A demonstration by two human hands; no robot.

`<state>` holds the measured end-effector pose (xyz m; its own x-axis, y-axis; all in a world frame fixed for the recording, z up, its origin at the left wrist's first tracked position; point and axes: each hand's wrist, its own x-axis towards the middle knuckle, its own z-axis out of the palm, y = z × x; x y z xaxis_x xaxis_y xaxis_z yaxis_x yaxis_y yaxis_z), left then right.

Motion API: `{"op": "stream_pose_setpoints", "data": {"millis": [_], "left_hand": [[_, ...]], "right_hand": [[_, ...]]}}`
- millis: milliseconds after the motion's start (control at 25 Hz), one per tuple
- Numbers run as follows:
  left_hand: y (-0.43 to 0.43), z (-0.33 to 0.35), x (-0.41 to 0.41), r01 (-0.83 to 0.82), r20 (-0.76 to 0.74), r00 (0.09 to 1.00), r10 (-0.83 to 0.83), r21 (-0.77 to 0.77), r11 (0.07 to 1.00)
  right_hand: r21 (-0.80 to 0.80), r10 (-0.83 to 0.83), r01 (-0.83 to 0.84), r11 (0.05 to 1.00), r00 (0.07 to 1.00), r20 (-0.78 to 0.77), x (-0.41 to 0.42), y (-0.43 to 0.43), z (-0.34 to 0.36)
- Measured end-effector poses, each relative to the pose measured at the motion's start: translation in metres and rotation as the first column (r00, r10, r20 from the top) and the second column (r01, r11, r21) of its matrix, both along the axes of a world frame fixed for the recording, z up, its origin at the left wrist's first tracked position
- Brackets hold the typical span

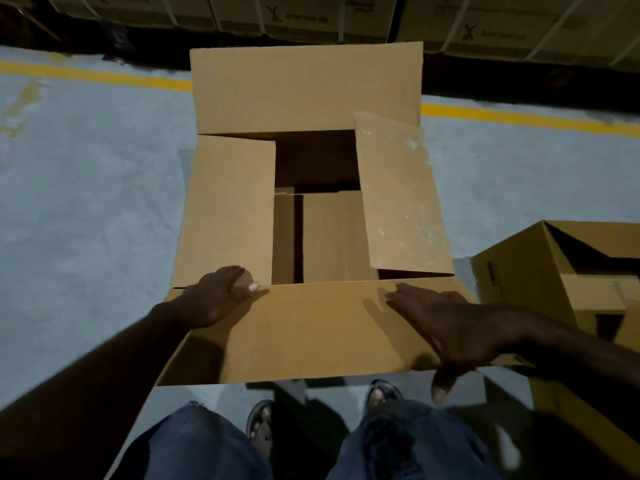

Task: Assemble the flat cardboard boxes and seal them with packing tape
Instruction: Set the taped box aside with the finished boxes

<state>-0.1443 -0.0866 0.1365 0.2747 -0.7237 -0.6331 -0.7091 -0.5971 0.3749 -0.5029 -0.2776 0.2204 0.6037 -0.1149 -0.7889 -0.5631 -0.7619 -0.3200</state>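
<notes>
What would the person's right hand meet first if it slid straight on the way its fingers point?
The right hand is over the near flap of the open brown cardboard box, fingers aimed up-left. It would likely cross the flap's fold into the opening, perhaps brushing the raised right flap; depth unclear.

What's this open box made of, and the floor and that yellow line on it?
The open box looks like plain brown cardboard, matte and unprinted: its flaps bend on sharp creases, and one shows pale scuffs. The floor seems to be smooth grey concrete, perhaps coated, with blotchy wear. The yellow line looks painted, though tape can't be ruled out.
</notes>
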Motion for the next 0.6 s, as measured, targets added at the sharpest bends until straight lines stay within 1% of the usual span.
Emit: {"op": "stream_pose_setpoints", "data": {"millis": [80,160,200,280,320,360,440,480,520,560,600], "left_hand": [[-0.001,0.0,-0.004,-0.01,-0.007,1.0,0.01,-0.017,1.0],[-0.004,0.002,-0.005,-0.011,-0.014,1.0,0.01,-0.024,1.0],[-0.006,0.004,-0.003,-0.019,-0.034,0.999,0.018,-0.011,1.0],[-0.012,0.01,0.002,-0.041,-0.117,0.992,0.04,-0.007,0.999],[-0.017,0.012,0.005,-0.024,-0.163,0.986,0.026,0.018,1.0],[-0.025,0.019,0.008,0.0,-0.189,0.982,0.015,0.081,0.997],[-0.043,0.038,0.015,0.006,-0.164,0.986,0.035,0.24,0.971],[-0.054,0.051,0.02,-0.019,-0.143,0.988,0.062,0.281,0.96],[-0.064,0.067,0.025,-0.053,-0.127,0.988,0.091,0.278,0.959],[-0.076,0.084,0.03,-0.085,-0.109,0.988,0.111,0.215,0.973],[-0.085,0.098,0.034,-0.103,-0.074,0.991,0.111,0.101,0.99]], "right_hand": [[-0.151,0.02,-0.009,0.989,0.997,0.075,-0.005,0.009,-0.005],[-0.179,0.05,-0.016,0.984,0.981,0.189,-0.004,0.012,0.001],[-0.19,0.043,0.01,0.982,0.961,0.274,-0.002,0.009,0.008],[-0.277,0.028,0.111,0.954,0.892,0.452,0.0,-0.007,0.021],[-0.332,0.042,0.146,0.932,0.866,0.497,0.003,-0.015,0.026],[-0.375,0.055,0.165,0.912,0.858,0.511,0.007,-0.024,0.029],[-0.42,0.053,0.194,0.887,0.859,0.51,0.018,-0.042,0.03],[-0.435,0.057,0.21,0.876,0.85,0.524,0.024,-0.051,0.03],[-0.455,0.071,0.226,0.862,0.833,0.548,0.029,-0.06,0.029],[-0.481,0.088,0.243,0.843,0.819,0.567,0.036,-0.07,0.027],[-0.507,0.095,0.266,0.82,0.81,0.579,0.041,-0.079,0.025]]}}
